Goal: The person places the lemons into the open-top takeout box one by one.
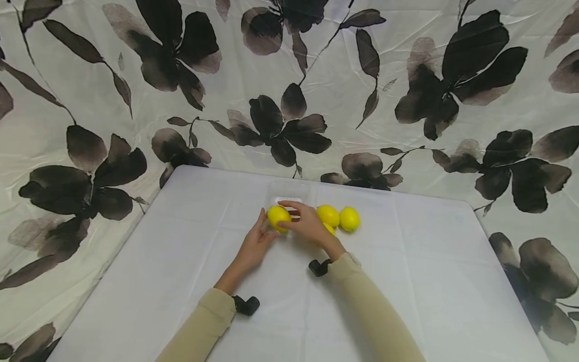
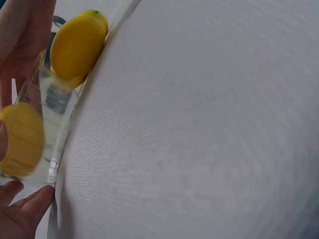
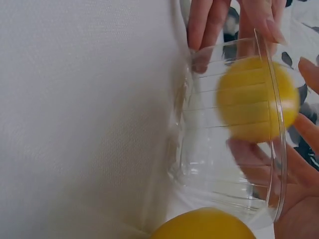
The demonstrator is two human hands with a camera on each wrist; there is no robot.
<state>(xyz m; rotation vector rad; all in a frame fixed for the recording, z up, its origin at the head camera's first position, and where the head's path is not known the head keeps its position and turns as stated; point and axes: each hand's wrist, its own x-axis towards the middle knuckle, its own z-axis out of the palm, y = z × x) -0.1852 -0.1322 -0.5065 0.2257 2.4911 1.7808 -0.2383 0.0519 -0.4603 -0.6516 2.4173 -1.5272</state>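
A yellow lemon is held between the thumb and fingers of my right hand. In the right wrist view this lemon shows through the wall of a clear plastic container, within or just above it. My left hand holds the left end of the container, its fingertips against the side, as the left wrist view also shows. Right of the container lie more lemons: one beside my right wrist, another farther right, and a third partly hidden by my hand.
A white-covered table spreads under both arms. Behind it hangs a pale cloth with dark flowers. Black wrist cameras stick out at the left wrist and the right wrist.
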